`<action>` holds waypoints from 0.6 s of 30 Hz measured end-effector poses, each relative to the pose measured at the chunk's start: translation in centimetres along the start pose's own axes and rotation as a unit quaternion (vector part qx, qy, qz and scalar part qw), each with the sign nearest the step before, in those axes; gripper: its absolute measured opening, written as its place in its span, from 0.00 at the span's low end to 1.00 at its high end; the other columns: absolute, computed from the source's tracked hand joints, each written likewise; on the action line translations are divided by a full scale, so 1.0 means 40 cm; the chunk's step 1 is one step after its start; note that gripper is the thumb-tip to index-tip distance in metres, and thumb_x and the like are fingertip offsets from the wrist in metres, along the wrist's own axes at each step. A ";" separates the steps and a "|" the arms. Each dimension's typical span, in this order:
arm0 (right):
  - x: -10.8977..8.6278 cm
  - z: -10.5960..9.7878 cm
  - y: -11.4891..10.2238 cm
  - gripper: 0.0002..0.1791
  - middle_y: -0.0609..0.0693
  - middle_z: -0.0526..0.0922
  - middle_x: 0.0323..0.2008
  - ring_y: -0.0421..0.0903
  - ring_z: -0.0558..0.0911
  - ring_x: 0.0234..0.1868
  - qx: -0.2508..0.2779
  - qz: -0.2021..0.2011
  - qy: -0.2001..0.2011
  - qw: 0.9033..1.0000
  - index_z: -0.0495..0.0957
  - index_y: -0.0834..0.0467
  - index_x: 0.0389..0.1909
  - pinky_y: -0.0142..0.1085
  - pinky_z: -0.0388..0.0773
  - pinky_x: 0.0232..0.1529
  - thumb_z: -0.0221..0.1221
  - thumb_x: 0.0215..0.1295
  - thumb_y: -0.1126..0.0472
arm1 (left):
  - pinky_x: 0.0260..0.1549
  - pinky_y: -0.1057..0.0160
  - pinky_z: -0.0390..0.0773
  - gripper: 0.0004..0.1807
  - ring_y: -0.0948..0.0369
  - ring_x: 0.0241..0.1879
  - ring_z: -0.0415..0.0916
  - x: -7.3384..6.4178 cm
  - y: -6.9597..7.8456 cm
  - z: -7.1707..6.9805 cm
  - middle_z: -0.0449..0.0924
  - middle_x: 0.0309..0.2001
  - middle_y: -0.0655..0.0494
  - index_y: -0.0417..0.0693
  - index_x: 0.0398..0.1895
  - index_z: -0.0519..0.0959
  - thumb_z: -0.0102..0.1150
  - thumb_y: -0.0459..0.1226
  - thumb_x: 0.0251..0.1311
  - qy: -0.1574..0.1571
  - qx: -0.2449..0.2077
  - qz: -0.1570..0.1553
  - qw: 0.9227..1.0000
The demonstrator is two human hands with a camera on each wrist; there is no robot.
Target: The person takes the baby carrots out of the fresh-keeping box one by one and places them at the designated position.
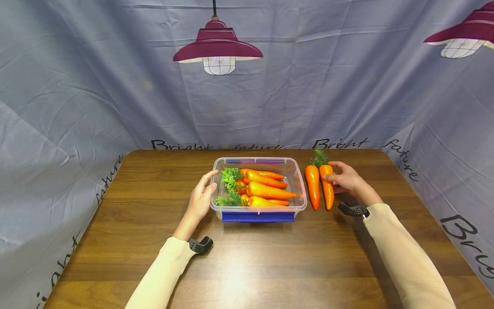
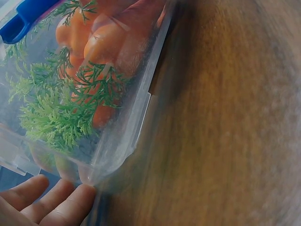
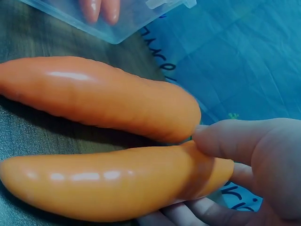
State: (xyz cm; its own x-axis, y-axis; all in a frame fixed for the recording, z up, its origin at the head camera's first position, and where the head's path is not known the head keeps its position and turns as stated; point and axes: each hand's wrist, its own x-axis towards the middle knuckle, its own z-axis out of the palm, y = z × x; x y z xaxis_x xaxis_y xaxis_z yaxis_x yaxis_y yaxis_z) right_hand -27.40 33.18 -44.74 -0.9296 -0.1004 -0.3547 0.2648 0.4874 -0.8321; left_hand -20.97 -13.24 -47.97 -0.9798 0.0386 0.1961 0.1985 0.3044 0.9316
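A clear plastic box (image 1: 302, 195) with blue side clips holds several orange carrots (image 1: 270, 190), their green tops (image 1: 230, 177) toward the left end. Against that left end rest the fingertips of my left hand (image 1: 200, 198); the left wrist view shows its fingers (image 2: 70, 202) touching the clear wall, not curled round it. Two more carrots lie side by side to the right of the box. My right hand (image 1: 347, 178) pinches the thick end of the rightmost carrot (image 3: 113, 181), thumb above and fingers beneath. The other loose carrot (image 3: 99, 96) lies beside it, near the thumb.
The box and loose carrots are on a brown wooden table (image 1: 247, 266). A grey curtain (image 1: 308, 94) with printed lamps and lettering hangs behind and at both sides. A blue clip (image 1: 258, 216) runs along the box's near side.
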 end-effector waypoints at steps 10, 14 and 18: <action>-0.002 0.001 0.011 0.41 0.71 0.69 0.61 0.35 0.80 0.36 0.001 -0.007 0.027 1.000 0.47 0.66 0.78 0.39 0.86 0.38 0.58 0.72 0.63 | 0.44 0.61 0.69 0.24 0.52 0.49 0.70 -0.001 0.000 0.000 0.67 0.75 0.45 0.51 0.71 0.71 0.46 0.35 0.74 0.004 -0.002 0.008 1.000; 0.000 0.002 0.015 0.42 0.70 0.69 0.62 0.35 0.79 0.35 0.001 -0.005 0.034 0.999 0.48 0.66 0.78 0.39 0.87 0.38 0.59 0.72 0.61 | 0.46 0.61 0.70 0.24 0.50 0.49 0.72 0.000 -0.001 0.002 0.67 0.75 0.45 0.50 0.71 0.71 0.46 0.34 0.74 0.005 -0.008 0.010 1.000; 0.001 -0.001 0.021 0.42 0.68 0.69 0.60 0.36 0.78 0.35 0.000 -0.003 0.040 0.999 0.48 0.66 0.78 0.40 0.87 0.38 0.59 0.72 0.60 | 0.45 0.61 0.69 0.23 0.52 0.47 0.70 0.002 -0.005 0.002 0.67 0.75 0.45 0.49 0.71 0.71 0.46 0.34 0.75 0.003 -0.008 0.011 1.000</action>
State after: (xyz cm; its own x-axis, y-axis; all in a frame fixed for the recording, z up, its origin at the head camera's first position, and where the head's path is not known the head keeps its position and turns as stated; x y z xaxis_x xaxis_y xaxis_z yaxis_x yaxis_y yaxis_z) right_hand -27.21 33.62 -45.44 -0.9485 -0.0336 -0.3150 0.2597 0.4870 -0.8339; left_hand -21.09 -13.21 -48.16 -0.9751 0.0392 0.2182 0.2201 0.2883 0.9319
